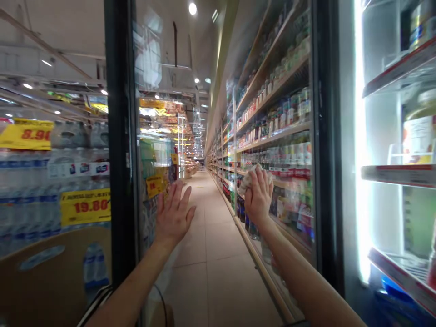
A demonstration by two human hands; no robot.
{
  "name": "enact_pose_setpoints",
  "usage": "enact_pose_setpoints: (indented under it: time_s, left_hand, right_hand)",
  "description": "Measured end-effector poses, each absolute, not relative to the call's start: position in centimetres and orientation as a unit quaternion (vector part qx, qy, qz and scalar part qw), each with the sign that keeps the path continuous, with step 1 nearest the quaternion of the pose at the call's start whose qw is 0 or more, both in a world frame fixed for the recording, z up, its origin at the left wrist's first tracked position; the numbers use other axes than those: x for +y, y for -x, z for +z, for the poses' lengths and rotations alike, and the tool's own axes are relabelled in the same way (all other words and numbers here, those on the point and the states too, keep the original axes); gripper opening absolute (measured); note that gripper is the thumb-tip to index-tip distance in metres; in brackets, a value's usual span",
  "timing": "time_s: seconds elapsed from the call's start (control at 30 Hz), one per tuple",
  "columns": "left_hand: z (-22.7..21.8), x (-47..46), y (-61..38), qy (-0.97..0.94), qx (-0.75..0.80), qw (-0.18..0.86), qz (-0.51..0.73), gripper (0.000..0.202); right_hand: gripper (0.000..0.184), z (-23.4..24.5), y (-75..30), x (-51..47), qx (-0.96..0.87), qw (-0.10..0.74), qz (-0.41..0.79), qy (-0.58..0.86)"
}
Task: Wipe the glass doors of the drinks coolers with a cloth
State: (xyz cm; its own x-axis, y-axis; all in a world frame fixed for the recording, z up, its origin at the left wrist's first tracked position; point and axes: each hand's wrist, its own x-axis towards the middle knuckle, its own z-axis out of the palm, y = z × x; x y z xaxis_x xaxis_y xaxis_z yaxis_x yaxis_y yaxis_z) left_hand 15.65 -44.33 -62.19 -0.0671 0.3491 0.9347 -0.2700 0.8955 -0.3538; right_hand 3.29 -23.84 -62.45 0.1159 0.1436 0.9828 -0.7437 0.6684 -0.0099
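Observation:
A glass door [218,59] in a black frame [120,136] stands in front of me, and the aisle shows in or through its pane. My right hand [259,195] presses a crumpled pale cloth [245,180] against the glass, right of the middle. The cloth is bunched under the palm and fingers, partly hidden by them. To the left, my left hand [174,211] is raised at the pane with its fingers spread and nothing in it. Whether that palm touches the glass, I cannot tell.
Lit cooler shelves [397,175] with bottles stand at the right, close to the door's edge. At the left are packs of water bottles [27,181], yellow price signs [86,207] and a brown cardboard carton [51,277]. Tiled floor [204,245] runs down the middle.

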Motion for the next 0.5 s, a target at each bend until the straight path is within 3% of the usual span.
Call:
enact_pose_setpoints:
  time_s: [0.2,0.37,0.5]
  left_hand:
    - [-62.2,-44.5,-15.5,0.031,-0.691,0.682,0.236,0.066]
    - [-62.3,-45.2,-15.5,0.048,-0.688,0.688,0.225,0.064]
    - [-61.9,-43.1,-14.9,0.109,-0.676,0.707,0.176,0.060]
  right_hand:
    - [0.053,-63.4,-5.0,-25.7,-0.555,0.667,0.145,-0.475]
    - [0.057,-60.7,-3.9,-25.8,-0.578,0.693,0.291,-0.318]
    - [0.065,-59.5,-3.5,-26.0,-0.560,0.690,0.268,-0.374]
